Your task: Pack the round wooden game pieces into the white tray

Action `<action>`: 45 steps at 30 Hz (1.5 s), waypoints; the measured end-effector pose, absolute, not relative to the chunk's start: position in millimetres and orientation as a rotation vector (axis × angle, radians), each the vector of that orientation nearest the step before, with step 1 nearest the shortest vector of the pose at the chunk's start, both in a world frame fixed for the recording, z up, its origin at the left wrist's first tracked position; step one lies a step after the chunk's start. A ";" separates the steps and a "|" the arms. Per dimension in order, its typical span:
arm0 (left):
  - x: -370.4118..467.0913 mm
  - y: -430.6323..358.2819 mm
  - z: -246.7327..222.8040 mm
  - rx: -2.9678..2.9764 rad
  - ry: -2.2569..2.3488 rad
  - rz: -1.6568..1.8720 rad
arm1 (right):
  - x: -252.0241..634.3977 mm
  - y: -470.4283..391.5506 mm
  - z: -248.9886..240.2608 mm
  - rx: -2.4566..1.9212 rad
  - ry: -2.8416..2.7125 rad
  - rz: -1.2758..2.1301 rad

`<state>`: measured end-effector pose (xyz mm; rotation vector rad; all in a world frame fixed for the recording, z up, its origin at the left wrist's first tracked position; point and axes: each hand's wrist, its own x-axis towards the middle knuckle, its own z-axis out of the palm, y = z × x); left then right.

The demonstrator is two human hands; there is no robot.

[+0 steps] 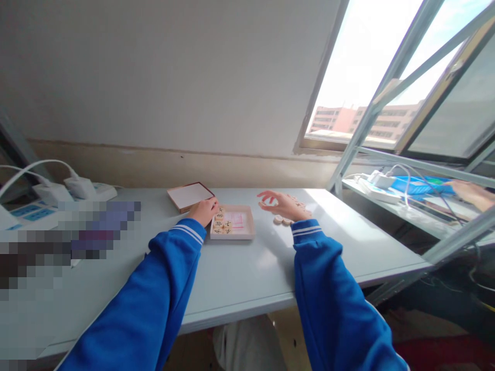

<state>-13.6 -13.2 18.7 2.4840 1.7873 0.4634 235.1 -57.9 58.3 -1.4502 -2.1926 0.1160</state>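
A shallow pale box (pixel 233 237) lies on the desk, with several round xiangqi pieces (pixel 218 224) set along its left side and a pink-printed bottom showing at right. My left hand (pixel 203 210) is closed over the box's left rim, fingers curled; its grip is partly hidden. To the right of the box, my right hand (pixel 284 205) is raised over the desk. Its thumb and fingers curve around what looks like one light round xiangqi piece (pixel 266 202). More loose pieces (pixel 282 220) lie below and behind that hand, partly covered by it.
A box lid (pixel 189 195) rests behind my left hand. Power strips (pixel 34 212) with white plugs and cables occupy the desk's left side, near a blurred-out patch. Metal frame posts (pixel 353 139) stand at right, with another person's hand (pixel 474 193) beyond them.
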 end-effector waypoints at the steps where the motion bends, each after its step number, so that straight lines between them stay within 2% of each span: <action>1: -13.5 -13.3 18.7 2.477 1.794 0.464 | 243.2 -58.0 57.2 -1.508 -2.208 0.107; 7: -12.6 -15.2 19.9 2.474 1.771 0.478 | 270.2 -48.8 37.3 -1.777 -2.293 -0.135; 13: -12.7 -16.1 20.3 2.462 1.768 0.486 | 268.6 -47.9 34.8 -1.786 -2.257 -0.212; 20: -13.2 -12.0 17.3 2.459 1.750 0.498 | 265.0 -53.7 39.4 -1.812 -2.254 -0.177; 26: -13.1 -12.7 16.8 2.460 1.773 0.495 | 234.8 -72.2 62.5 -1.491 -2.345 0.071; 31: -13.0 -12.9 18.2 2.466 1.753 0.506 | 248.0 -74.9 51.2 -1.696 -2.356 -0.091; 35: -12.5 -13.8 19.7 2.449 1.754 0.492 | 277.6 -77.5 37.4 -1.789 -2.222 0.081; 38: -12.2 -15.4 20.6 2.449 1.758 0.489 | 278.9 -83.0 40.0 -1.696 -2.084 0.240; 45: -12.0 -17.0 21.0 2.451 1.757 0.501 | 209.6 -72.4 52.4 -1.299 -2.330 0.148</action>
